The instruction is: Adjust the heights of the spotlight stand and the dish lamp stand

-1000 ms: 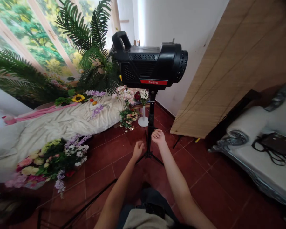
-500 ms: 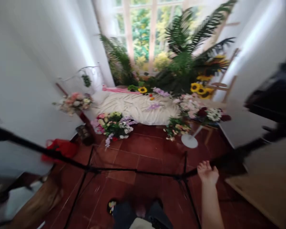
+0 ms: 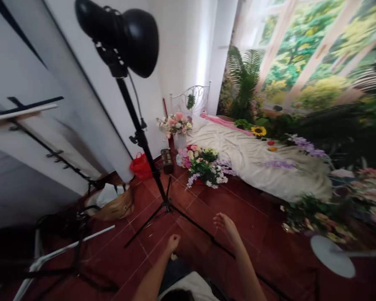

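My left hand (image 3: 174, 242) is low in the middle, its fingers curled into a loose fist, and I see nothing in it. My right hand (image 3: 224, 225) is held out over the red tiled floor (image 3: 188, 225), fingers apart and a little bent, holding nothing. Between and beyond the hands stands a black light stand (image 3: 144, 154) with its tripod legs spread on the floor. A black studio lamp (image 3: 125, 37) tops it, its head turned to the right. Neither hand visibly touches the stand, though one leg runs close by my right hand.
A bed (image 3: 253, 163) with cream cloth lies ahead, with a bouquet (image 3: 205, 165) before it. A red bag (image 3: 141, 166) and a tan bag (image 3: 115, 205) are on the floor left. A white round base (image 3: 332, 256) is right; white poles (image 3: 69, 246) are lower left.
The view has swung left, bringing the lamp, its stand and my left hand into sight. The bed and flowers have shifted right in view. My right hand is now nearer the middle.
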Motion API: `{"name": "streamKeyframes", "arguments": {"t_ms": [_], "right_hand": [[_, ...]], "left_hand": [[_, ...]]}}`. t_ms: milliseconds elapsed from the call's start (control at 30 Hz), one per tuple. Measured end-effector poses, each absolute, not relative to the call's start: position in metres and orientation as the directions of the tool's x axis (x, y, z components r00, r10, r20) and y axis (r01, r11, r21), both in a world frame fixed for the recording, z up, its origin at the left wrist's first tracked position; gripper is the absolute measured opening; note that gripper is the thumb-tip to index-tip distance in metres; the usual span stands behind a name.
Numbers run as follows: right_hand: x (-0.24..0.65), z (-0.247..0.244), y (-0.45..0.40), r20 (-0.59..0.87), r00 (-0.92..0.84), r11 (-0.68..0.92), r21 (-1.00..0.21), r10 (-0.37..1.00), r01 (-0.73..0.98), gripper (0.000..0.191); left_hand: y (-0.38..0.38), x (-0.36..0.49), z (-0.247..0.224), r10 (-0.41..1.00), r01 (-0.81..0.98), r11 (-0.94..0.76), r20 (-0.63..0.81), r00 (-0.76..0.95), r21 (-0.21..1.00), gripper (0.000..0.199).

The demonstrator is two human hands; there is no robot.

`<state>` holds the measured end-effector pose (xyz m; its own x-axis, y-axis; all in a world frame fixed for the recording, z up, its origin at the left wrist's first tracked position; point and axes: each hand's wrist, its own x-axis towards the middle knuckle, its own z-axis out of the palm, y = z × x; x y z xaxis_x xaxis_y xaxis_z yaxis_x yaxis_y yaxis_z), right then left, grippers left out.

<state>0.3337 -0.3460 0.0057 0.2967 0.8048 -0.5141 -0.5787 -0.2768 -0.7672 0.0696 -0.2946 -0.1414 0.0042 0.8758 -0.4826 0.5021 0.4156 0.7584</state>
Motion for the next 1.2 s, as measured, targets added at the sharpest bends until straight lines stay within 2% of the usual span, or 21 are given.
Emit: {"name": "streamKeyframes", "arguments": {"t_ms": [133, 233, 300, 433, 500, 567, 667, 733, 800, 900, 1067, 1200], "right_hand": [[0.271, 0.005, -0.295, -0.499, 0.179, -0.35, -0.78, 0.848, -0.518, 0.033], [0.243, 0.003, -0.268, -0.486, 0.115, -0.391, -0.803, 0.866, -0.449, 0.031], [0.233, 0.001, -0.249, -0.469, 0.069, -0.413, -0.83, 0.88, -0.376, 0.029], [0.22, -0.004, -0.196, -0.412, -0.02, -0.41, -0.9, 0.911, -0.146, 0.025], [0.214, -0.002, -0.158, -0.368, -0.048, -0.369, -0.929, 0.929, -0.009, 0.024], [0.206, 0.005, -0.115, -0.303, -0.056, -0.293, -0.946, 0.951, 0.137, 0.022], [0.189, 0.023, -0.05, -0.106, -0.091, -0.06, -0.91, 0.99, 0.41, 0.022], [0.176, 0.037, -0.014, 0.008, -0.2, 0.131, -0.78, 0.98, 0.611, 0.036], [0.164, 0.048, 0.014, 0.012, -0.353, 0.291, -0.592, 0.936, 0.751, 0.048], [0.151, 0.058, 0.041, -0.089, -0.484, 0.407, -0.422, 0.87, 0.81, 0.049], [0.145, 0.068, 0.072, -0.19, -0.541, 0.457, -0.354, 0.819, 0.816, 0.027], [0.143, 0.08, 0.095, -0.249, -0.58, 0.489, -0.344, 0.776, 0.802, 0.028]], "left_hand": [[-0.206, 0.026, -0.144, 0.931, 0.409, 0.311, -0.362, 0.052, 0.858, 0.01], [-0.142, -0.008, -0.126, 0.957, 0.378, 0.266, -0.291, 0.009, 0.886, 0.007], [-0.106, -0.023, -0.104, 0.982, 0.351, 0.189, -0.182, -0.053, 0.917, 0.014], [-0.055, -0.03, -0.046, 0.983, 0.344, -0.034, 0.094, -0.16, 0.938, 0.036], [-0.041, -0.025, -0.018, 0.962, 0.348, -0.186, 0.242, -0.125, 0.919, 0.042], [-0.031, -0.019, 0.005, 0.943, 0.338, -0.288, 0.327, -0.064, 0.896, 0.042], [-0.02, -0.01, 0.025, 0.949, 0.357, -0.28, 0.312, -0.036, 0.891, 0.039], [-0.013, -0.006, 0.029, 0.963, 0.39, -0.213, 0.261, -0.072, 0.896, 0.037], [-0.006, -0.002, 0.029, 0.972, 0.39, -0.157, 0.213, -0.104, 0.907, 0.035], [0.005, 0.008, 0.029, 0.974, 0.284, -0.104, 0.155, -0.166, 0.953, 0.033], [0.024, 0.031, 0.038, 0.936, 0.047, -0.105, 0.115, -0.334, 0.993, 0.035], [0.033, 0.036, 0.042, 0.915, 0.048, -0.011, 0.03, -0.403, 0.999, 0.034]]}}
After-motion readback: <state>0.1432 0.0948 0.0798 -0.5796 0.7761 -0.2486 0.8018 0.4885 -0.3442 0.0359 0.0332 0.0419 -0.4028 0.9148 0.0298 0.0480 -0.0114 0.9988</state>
